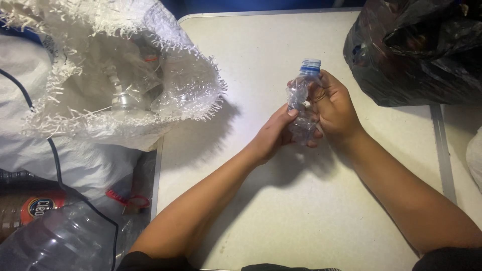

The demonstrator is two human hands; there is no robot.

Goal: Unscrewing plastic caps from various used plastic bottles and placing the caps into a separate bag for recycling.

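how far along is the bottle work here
Looks done: clear bottles already lie in the white woven sack. In hand: the left hand and right hand grip a crumpled clear bottle over the table, blue cap still on. Left: possibly more in the black bag, contents hidden.

The bottle is clear with a blue cap. The surface is plain cream. One sack is white and frayed, the bag glossy black.
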